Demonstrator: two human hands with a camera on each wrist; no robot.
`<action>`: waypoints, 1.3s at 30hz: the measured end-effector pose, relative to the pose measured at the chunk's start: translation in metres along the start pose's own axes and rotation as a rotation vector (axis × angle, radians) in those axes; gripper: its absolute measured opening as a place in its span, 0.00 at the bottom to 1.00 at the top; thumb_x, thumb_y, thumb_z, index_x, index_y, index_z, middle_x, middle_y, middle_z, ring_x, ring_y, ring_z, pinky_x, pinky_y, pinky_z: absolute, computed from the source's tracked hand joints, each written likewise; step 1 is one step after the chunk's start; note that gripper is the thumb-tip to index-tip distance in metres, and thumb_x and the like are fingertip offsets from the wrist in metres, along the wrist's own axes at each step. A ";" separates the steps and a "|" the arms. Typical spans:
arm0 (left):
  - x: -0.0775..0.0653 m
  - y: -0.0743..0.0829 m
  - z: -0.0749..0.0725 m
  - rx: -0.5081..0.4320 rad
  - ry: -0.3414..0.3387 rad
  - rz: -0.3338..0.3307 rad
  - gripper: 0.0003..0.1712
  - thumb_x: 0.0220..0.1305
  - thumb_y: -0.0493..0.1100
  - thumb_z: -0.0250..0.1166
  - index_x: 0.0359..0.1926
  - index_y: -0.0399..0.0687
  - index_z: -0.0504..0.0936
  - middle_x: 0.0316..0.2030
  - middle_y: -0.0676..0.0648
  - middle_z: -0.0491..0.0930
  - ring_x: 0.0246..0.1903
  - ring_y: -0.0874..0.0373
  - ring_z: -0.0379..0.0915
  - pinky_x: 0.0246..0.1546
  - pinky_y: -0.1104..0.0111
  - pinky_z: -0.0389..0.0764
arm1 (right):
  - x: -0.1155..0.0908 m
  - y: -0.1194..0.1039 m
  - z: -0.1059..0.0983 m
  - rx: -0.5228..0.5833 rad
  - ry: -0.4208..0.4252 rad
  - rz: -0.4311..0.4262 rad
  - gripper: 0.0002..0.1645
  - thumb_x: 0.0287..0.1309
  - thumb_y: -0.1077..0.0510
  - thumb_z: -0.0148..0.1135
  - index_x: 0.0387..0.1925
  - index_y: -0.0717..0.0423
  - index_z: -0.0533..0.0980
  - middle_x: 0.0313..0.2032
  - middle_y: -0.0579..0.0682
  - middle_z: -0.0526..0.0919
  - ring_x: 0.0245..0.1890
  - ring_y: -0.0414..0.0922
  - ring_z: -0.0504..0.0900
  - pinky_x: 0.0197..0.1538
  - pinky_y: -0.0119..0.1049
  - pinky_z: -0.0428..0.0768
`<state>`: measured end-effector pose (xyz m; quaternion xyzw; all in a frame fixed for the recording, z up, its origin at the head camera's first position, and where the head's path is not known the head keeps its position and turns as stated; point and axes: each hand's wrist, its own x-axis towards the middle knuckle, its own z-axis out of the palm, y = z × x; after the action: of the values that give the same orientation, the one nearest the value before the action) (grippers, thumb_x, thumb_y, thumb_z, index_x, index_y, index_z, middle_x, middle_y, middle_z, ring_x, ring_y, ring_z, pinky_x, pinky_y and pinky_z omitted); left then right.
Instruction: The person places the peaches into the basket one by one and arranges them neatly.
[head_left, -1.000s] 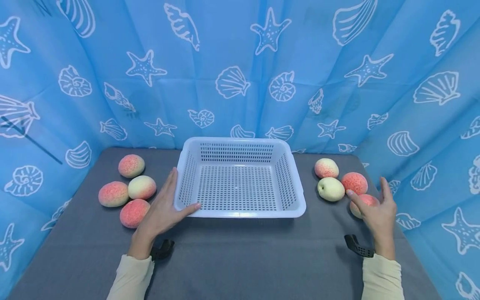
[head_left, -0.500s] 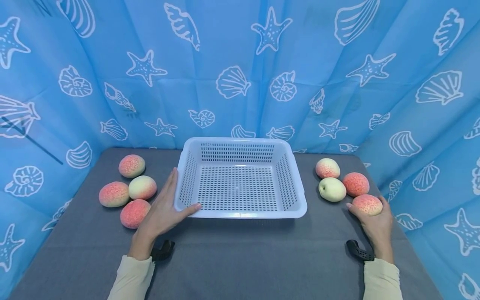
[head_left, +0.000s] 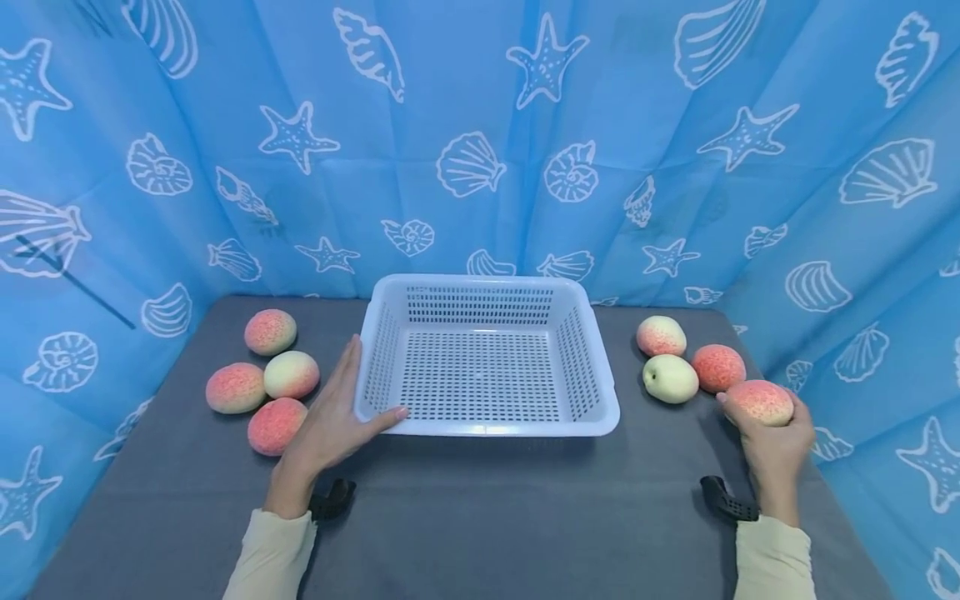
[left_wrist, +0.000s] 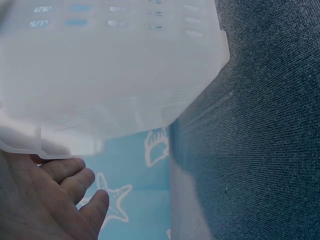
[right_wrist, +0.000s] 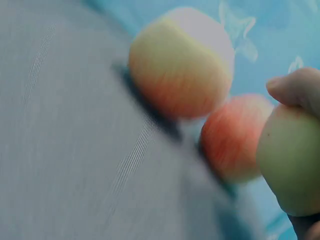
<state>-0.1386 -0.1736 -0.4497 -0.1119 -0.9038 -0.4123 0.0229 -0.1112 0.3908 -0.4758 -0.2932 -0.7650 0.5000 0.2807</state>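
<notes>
I have a peach point(head_left: 761, 402) clasped between the thumb and fingers of my right hand point(head_left: 782, 446), near three more peaches point(head_left: 670, 379). My left hand point(head_left: 330, 427), fingers extended, touches the white basket point(head_left: 487, 429), whose slotted floor shows throughout, well apart from that grip.

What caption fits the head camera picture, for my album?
Right hand grips a peach; left hand touches a plastic basket.
</notes>
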 end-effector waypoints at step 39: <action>0.001 0.002 0.000 0.019 -0.028 -0.086 0.72 0.55 0.68 0.73 0.79 0.71 0.26 0.81 0.49 0.30 0.78 0.37 0.36 0.66 0.29 0.49 | -0.094 -0.229 0.252 0.136 -1.018 -0.463 0.49 0.43 0.52 0.83 0.67 0.56 0.71 0.55 0.54 0.79 0.48 0.50 0.82 0.46 0.45 0.84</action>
<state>-0.1388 -0.1722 -0.4486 -0.0785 -0.9120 -0.4026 -0.0064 -0.2694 0.0958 -0.3617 0.1796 -0.8143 0.5520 -0.0031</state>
